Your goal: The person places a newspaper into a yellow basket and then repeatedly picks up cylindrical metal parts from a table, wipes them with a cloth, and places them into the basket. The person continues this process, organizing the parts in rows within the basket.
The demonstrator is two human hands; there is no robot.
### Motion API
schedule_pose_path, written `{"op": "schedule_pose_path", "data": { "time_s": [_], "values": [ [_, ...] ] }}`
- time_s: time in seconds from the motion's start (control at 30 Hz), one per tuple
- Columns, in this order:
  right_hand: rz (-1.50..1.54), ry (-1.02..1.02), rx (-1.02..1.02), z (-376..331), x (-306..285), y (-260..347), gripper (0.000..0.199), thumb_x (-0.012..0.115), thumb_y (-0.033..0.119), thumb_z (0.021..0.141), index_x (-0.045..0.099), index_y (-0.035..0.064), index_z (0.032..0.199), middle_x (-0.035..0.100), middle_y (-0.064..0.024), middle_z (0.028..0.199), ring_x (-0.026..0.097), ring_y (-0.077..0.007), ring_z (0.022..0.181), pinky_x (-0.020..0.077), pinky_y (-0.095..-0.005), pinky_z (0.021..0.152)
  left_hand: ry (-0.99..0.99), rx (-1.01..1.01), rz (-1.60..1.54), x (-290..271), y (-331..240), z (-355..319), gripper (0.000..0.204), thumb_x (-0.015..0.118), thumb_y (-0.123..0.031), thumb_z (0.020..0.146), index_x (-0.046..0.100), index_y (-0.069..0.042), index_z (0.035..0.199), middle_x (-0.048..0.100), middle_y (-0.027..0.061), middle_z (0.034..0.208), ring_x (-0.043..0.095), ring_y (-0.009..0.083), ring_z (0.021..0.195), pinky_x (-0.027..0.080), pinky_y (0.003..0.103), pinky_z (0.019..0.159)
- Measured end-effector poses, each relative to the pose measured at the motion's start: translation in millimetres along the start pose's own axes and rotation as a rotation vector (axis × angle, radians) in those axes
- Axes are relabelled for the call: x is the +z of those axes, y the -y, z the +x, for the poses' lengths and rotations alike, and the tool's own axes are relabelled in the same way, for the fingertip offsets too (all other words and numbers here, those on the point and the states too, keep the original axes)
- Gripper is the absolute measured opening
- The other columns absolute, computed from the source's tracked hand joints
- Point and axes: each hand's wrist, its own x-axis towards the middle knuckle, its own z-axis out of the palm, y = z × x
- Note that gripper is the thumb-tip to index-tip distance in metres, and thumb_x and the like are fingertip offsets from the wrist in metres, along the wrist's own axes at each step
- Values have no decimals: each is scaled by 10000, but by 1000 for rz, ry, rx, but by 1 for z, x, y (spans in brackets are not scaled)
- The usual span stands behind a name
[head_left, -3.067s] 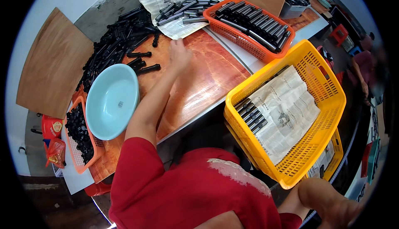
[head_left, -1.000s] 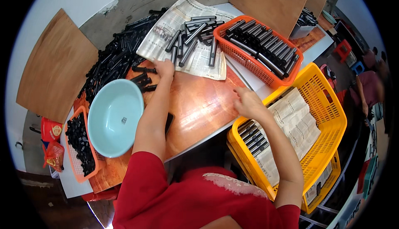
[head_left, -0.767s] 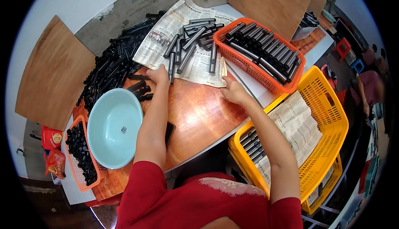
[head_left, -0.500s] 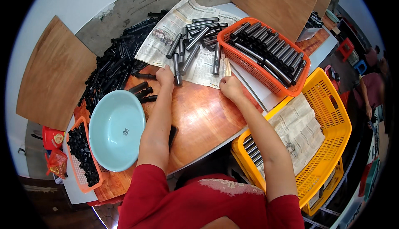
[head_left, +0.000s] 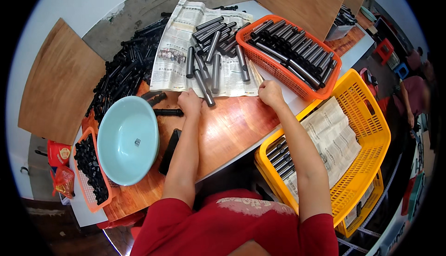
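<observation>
A sheet of newspaper lies on the wooden tabletop, with a loose heap of shiny grey metal rods on it. My left hand is closed on the sheet's near edge, beside a rod that sticks out over that edge. At the near right corner, my right hand is closed on the paper. The fingertips of both hands are partly hidden. Right of the sheet stands an orange basket filled with similar rods.
A light blue basin and a salmon basket of small black parts stand left. Dark parts pile up behind. A black oblong thing lies by my left forearm. Yellow crates stand right; a person is beyond.
The newspaper has turned and its near edge now lies straighter, the rods shifting with it. My left hand has come nearer to me; my right hand has moved right and slightly away.
</observation>
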Motion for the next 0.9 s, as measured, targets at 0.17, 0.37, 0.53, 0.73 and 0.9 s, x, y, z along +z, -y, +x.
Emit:
{"op": "schedule_pose_path", "data": {
  "time_s": [0.17,0.37,0.53,0.73,0.9],
  "values": [
    [-16,-17,-29,-2,-11,-10,193,545,76,707,713,36,794,655,-232,831,645,-371,821,504,-414,801,88,-86,-187,-15,-15,-48,302,495,-156,929,520,79,742,601,156,628,593,191,445,457,294,360],
    [-47,56,-59,-16,-29,-8,185,567,84,703,716,33,802,654,-233,834,645,-364,833,500,-401,815,165,-275,-443,-32,-24,-93,289,495,-158,939,527,84,782,609,177,673,565,184,435,457,301,373],
    [-109,160,-59,-26,-38,-24,175,580,76,697,714,28,800,659,-222,842,644,-358,842,494,-395,829,237,-319,-478,-52,-25,-124,313,489,-163,946,548,99,786,613,176,670,581,193,474,475,286,411],
    [-282,199,-54,-42,-58,-18,174,591,77,697,712,25,810,666,-207,864,646,-338,854,497,-401,816,324,-397,-488,-68,-23,-157,352,497,-183,944,570,96,744,605,163,621,572,194,467,470,281,416],
    [-460,244,-97,-56,-70,-5,194,557,69,703,702,13,819,660,-228,863,645,-342,868,497,-407,814,428,-452,-515,-77,-21,-179,361,482,-224,960,569,95,815,630,170,714,615,206,559,499,267,493]
  ]
}}
